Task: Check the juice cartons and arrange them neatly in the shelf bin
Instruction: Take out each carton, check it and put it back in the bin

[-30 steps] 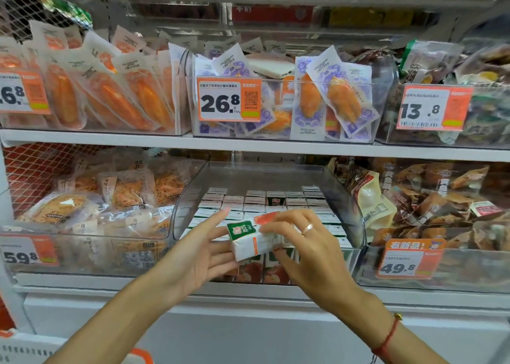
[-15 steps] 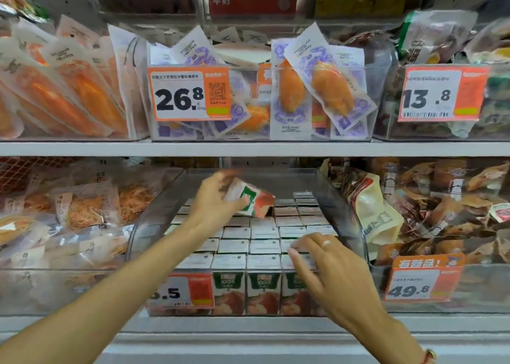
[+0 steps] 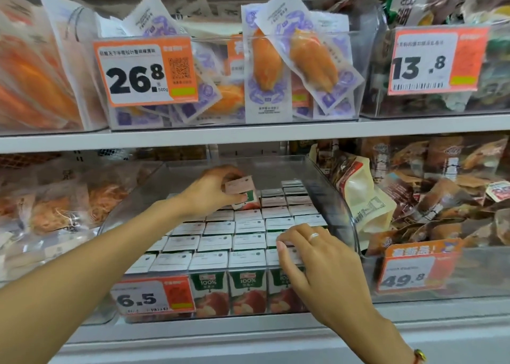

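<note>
Head view only: left hand (image 3: 209,191) deep in clear shelf bin (image 3: 340,211), fingers curled round one juice carton (image 3: 242,195), held tilted just above back rows, not yet seated. Right hand (image 3: 317,256) resting on front-right cartons (image 3: 212,242), fingers lightly bent over carton tops, gripping nothing as far as visible. Remaining cartons standing upright in tight rows, tops level, filling bin front to back. Step in hand, by judgement: slotting checked carton into gap near back, left of centre. Best done by turning carton upright first, printed face forward like front row, then lowering straight down so neighbours not knocked. Worth steadying front rows with right hand while pressing. Exact gap hidden behind left hand, so size of slot unclear. Risk: tilted carton wedging across two tops. Price tag (image 3: 153,297) clipped on bin front.
</note>
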Demonstrator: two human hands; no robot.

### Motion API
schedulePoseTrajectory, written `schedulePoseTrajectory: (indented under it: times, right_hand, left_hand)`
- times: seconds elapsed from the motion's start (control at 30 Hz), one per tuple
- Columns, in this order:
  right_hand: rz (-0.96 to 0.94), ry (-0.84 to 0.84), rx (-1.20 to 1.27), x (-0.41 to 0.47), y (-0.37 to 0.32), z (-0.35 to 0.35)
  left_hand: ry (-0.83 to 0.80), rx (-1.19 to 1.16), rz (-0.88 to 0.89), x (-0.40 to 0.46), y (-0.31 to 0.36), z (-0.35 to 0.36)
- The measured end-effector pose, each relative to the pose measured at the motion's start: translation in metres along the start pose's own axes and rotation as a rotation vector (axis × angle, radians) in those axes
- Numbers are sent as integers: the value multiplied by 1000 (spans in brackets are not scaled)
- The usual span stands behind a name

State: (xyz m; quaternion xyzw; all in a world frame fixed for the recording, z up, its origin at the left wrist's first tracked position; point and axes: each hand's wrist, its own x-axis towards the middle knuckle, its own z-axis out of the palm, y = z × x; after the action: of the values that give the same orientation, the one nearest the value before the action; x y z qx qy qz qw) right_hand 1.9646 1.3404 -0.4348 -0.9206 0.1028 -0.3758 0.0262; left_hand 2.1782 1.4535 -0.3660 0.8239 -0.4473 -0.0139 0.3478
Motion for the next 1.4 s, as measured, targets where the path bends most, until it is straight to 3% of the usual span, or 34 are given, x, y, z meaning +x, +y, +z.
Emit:
schedulePoseTrajectory:
  times: [0.2,0.4,0.57,0.8,1.0,1.27,1.4]
  right_hand:
    - [-2,19,-22,1,1,2]
    - [-22,5,-10,1,2,0]
    - [-101,-70,-8,-1,7,-2]
    - [-120,-15,-49,-3,5,0]
    - [-117,-42,-41,-2,5,1]
    - [-145,-9,-23,2,7,5]
    - [-126,-45,-46,3,6,2]
  left_hand:
    - [-69,99,-5,16,-6,2]
    - [-245,206,8,19,-17,12]
    - [-243,221,17,21,-24,16]
    - [-205,353,75,35,-29,14]
    - [-252,368,-18,57,-28,17]
    - [-469,458,-4,74,-18,9]
    - [-562,557,-80,82,-4,6]
